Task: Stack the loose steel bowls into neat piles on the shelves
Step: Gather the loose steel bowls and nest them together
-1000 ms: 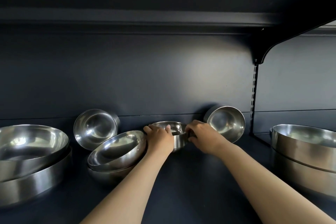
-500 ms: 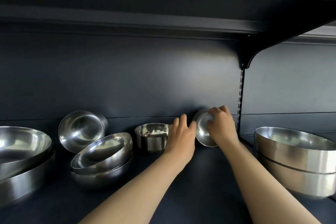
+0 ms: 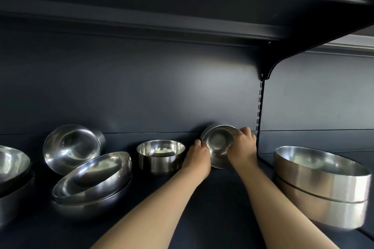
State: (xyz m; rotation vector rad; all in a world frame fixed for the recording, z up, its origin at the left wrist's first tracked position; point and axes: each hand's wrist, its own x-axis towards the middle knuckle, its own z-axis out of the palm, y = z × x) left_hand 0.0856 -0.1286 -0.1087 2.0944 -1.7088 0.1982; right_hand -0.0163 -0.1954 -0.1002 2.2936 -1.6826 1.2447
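Observation:
A small steel bowl (image 3: 219, 143) is tipped on its side against the shelf's back wall, its opening facing me. My right hand (image 3: 241, 146) grips its right rim and my left hand (image 3: 197, 154) holds its left edge. Just left of it a small straight-sided bowl (image 3: 160, 155) stands upright on the dark shelf (image 3: 218, 198). Further left, another bowl (image 3: 71, 147) leans on its side against the wall. In front of that one, a tilted shallow bowl (image 3: 92, 174) rests loosely in a second one.
Two large nested bowls (image 3: 323, 184) stand at the right, past the slotted shelf upright (image 3: 260, 107). Another large nested pair (image 3: 12, 172) sits at the far left edge. The upper shelf (image 3: 182, 6) hangs low overhead.
Both hands left the small upright bowl and moved right to the tipped bowl by the upright. My left hand has now closed on its left edge and the bowl has turned slightly.

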